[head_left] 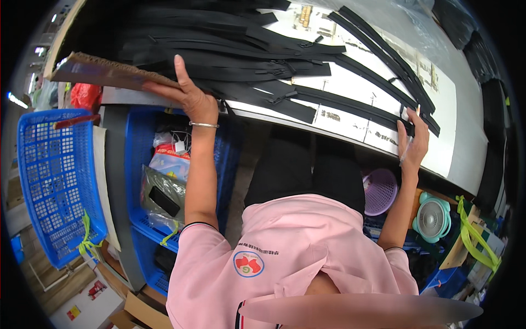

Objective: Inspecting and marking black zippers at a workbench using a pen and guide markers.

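Many black zippers (219, 52) lie in a loose pile across the far left of the white worktop, several with pullers showing. My left hand (194, 101) is by the near edge of the pile, its fingers stretched along the edge of a cardboard flap (115, 74) and the thumb raised. At the right, my right hand (415, 137) pinches the end of a long black zipper (348, 107) that runs from the pile along the front of the worktop. Another long zipper (383, 46) lies folded beyond my right hand, its ends close to the fingertips.
The white worktop (438, 148) carries dark printed marks. Below left stand blue plastic baskets (60, 186), one holding bagged items and a phone-like black object (164, 201). A purple basket (380, 192) and a turquoise fan (433, 218) are below right. Clear plastic sheeting (405, 22) covers the back.
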Demonstrator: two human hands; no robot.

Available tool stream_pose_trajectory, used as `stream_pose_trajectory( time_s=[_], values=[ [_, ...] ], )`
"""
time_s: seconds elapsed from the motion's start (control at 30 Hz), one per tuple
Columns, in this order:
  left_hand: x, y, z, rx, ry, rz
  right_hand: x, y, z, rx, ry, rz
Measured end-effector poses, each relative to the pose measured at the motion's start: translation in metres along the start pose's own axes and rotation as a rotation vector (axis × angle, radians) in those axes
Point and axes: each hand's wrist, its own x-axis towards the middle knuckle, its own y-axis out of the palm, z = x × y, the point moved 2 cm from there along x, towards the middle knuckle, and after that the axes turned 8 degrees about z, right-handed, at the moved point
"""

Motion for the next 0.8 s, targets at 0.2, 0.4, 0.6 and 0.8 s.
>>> stream_pose_trajectory(
  time_s=[0.2,0.4,0.6,0.8],
  values=[
    [-0.02,-0.014,0.001,0.014,0.041,-0.029,-0.006,0.011,0.07,0.214,-0.143,-0.051],
    [-0.037,-0.014,0.001,0.069,0.074,-0.047,0.011,0.039,0.123,0.196,-0.31,0.21],
    [-0.037,-0.01,-0.002,0.033,0.045,-0.044,0.048,0.049,0.096,0.011,-0.199,0.089],
    [-0.035,-0.007,0.001,0.022,0.014,-0.086,0.004,0.058,0.215,0.459,-0.462,0.117]
  ],
)
